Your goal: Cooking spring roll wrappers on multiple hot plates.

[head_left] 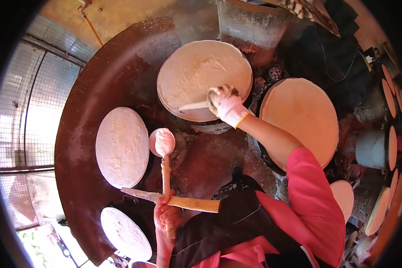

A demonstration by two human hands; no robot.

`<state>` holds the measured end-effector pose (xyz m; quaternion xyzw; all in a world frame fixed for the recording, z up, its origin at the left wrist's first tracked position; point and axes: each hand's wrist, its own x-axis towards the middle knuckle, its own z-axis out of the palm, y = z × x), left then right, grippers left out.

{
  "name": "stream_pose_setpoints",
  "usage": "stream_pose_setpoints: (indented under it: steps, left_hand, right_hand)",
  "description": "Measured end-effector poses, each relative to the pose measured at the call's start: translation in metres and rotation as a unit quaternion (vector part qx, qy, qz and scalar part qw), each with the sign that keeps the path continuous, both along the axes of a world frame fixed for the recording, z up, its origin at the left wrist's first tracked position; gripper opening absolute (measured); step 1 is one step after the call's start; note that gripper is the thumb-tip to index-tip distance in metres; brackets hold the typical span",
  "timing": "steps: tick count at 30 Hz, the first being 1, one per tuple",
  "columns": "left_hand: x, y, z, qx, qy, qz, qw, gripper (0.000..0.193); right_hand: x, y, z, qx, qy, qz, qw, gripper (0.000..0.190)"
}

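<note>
My left hand (167,212) is bare and closed around the wooden handle of a ladle (164,142) and a flat spatula (142,194) with a wooden grip, which cross each other. Pale batter fills the ladle's bowl. My right hand (225,99), in a white knitted glove with darkened fingers, is at the lower right edge of a round griddle covered with a thin pale sheet of batter (201,73). Its fingers are curled; whether they pinch the sheet's edge or a cloth is unclear. A raised pale streak runs left from it.
Another batter sheet (299,117) covers the griddle under my right forearm. Two rounds with whitish batter (122,147) (126,232) stand at the left. A dark curved counter (77,134) rims the area. A large bucket (251,26) is beyond, and more griddles are far right.
</note>
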<state>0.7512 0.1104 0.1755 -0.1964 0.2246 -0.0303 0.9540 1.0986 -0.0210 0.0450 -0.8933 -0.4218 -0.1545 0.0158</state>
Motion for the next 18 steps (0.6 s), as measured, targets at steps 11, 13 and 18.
stream_pose_setpoints:
  steps: [11,13,18]
  left_hand:
    - [0.026,-0.006,0.001,0.01,0.013,0.035,0.999,0.028]
    - [0.03,-0.008,0.003,0.014,0.021,0.035,0.999,0.026]
    - [0.033,-0.01,0.004,0.014,0.026,0.038,0.999,0.022]
  right_hand:
    - [0.011,-0.021,0.0,0.03,0.028,0.141,0.989,0.028]
    - [0.033,-0.012,-0.001,0.131,0.038,0.103,0.985,0.017]
    - [0.085,-0.022,0.101,0.346,-0.108,0.064,0.93,0.019]
